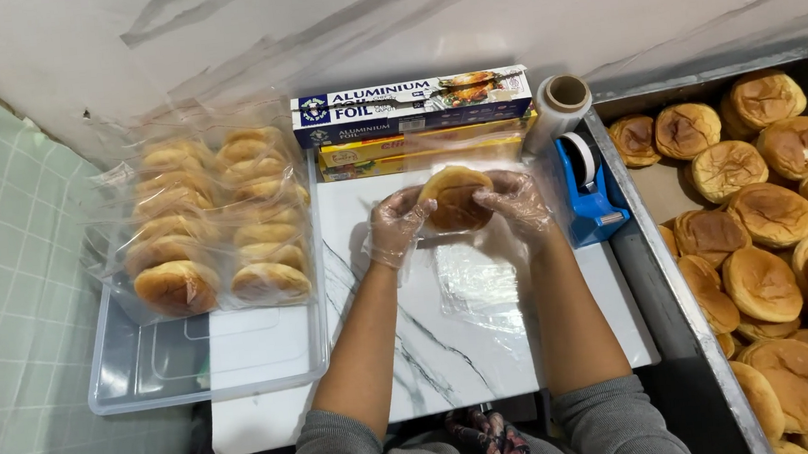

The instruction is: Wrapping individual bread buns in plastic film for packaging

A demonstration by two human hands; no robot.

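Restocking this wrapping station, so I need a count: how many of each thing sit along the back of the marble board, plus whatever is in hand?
Blue foil box: 1
Yellow boxes: 2
Clear film roll: 1
Blue tape dispenser: 1
Bun held between left hand and right hand: 1
Total: 6

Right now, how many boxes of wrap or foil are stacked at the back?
3: a blue foil box on top, two yellow boxes beneath it, behind the bun. More may be hidden.
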